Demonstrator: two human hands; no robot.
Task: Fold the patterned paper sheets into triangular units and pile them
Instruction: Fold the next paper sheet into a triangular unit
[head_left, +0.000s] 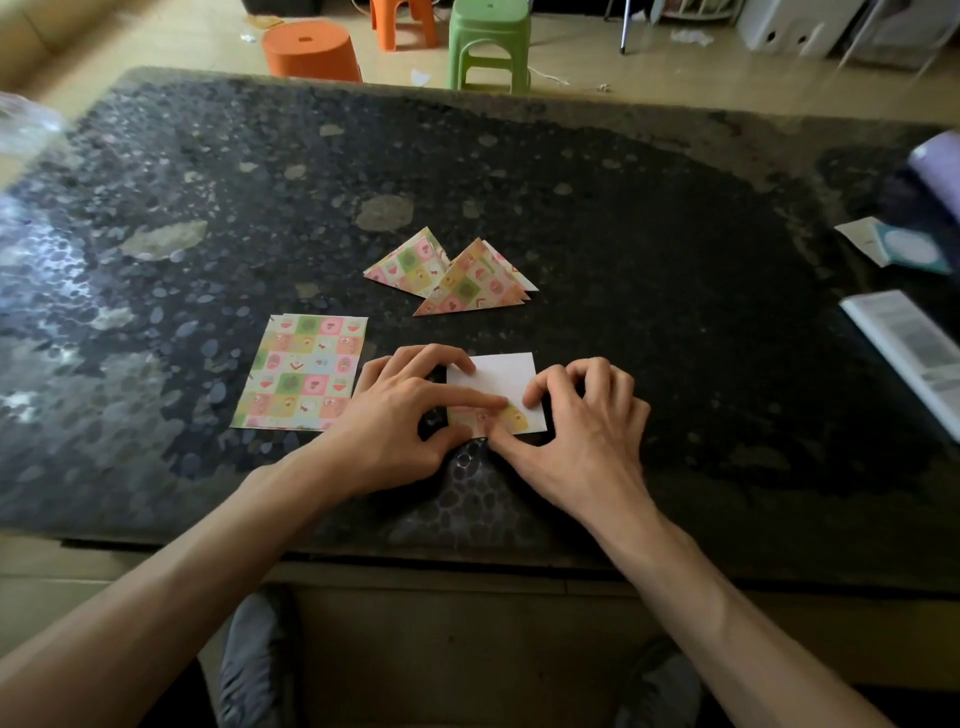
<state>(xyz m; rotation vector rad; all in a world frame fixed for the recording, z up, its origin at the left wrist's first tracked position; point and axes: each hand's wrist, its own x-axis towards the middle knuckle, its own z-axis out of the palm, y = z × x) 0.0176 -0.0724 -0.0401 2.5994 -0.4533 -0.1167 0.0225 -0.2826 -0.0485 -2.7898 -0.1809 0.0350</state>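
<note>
A sheet (501, 376) lies white side up near the table's front edge, with its near edge turned over so a strip of the pattern shows. My left hand (410, 415) presses the sheet's left side, index finger stretched along the folded strip. My right hand (576, 423) pinches the strip from the right. A stack of flat patterned sheets (301, 371) lies just left of my left hand. Behind the hands, two folded patterned triangles overlap: one (408, 265) at the left, the other (475, 286) partly on top at the right.
The dark speckled table (649, 260) holds an open booklet (909, 353) at the right edge, a white and teal packet (898, 247) behind it, and clear plastic (26, 124) at the far left. Orange (311, 49) and green (488, 41) stools stand beyond the table.
</note>
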